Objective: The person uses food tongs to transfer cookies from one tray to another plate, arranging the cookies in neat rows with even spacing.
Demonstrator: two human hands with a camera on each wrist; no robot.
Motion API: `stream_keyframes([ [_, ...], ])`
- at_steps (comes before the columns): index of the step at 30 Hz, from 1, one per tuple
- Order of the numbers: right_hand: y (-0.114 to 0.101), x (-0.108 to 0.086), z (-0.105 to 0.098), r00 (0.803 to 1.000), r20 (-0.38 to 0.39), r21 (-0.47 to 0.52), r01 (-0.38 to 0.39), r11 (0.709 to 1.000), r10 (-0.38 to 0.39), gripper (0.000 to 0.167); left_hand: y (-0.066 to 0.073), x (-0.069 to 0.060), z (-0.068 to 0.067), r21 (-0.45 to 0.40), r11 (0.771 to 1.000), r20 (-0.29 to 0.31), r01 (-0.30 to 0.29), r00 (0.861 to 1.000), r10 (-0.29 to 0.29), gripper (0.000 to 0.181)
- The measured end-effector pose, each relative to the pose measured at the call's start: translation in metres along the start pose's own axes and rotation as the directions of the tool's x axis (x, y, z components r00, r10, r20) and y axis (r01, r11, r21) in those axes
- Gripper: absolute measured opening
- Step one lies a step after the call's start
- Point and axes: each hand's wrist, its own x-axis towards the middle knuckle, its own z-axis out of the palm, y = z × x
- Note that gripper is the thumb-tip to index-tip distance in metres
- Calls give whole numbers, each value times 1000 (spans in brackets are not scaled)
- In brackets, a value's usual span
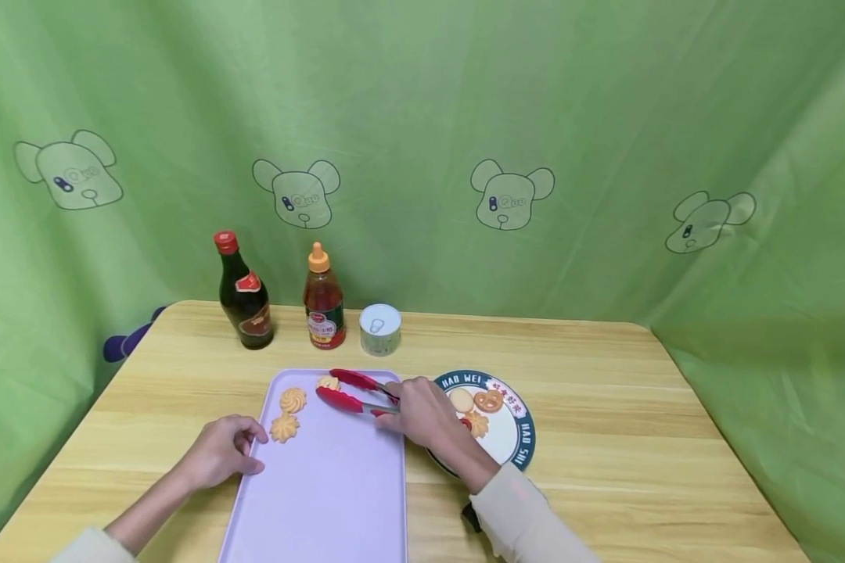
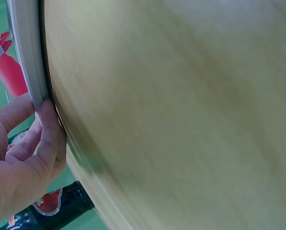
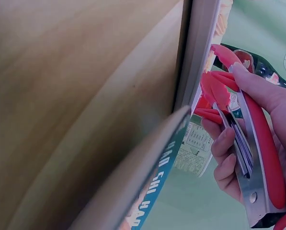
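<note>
Our left hand [image 1: 221,452] pinches the rectangular lilac tray [image 1: 331,489], likely steadying it; our right hand [image 1: 426,410] curls firmly round red-tipped metal tongs [image 1: 339,399], spread at a golden piped cookie [image 1: 327,382].

Green drapes [image 1: 408,94] round a wooden table [image 1: 605,391] show a curtained-off booth.

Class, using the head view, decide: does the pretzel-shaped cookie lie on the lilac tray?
No, the pretzel-shaped cookie lies on the round teal-rimmed plate, to the right of the lilac tray.
</note>
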Motion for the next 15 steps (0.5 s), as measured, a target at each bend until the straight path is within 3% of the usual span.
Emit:
stream_keyframes([
  [15,19,-18,-16,999,28,45,-32,998,31,54,0,0,0,6,1000,3,-5,1000,5,33],
])
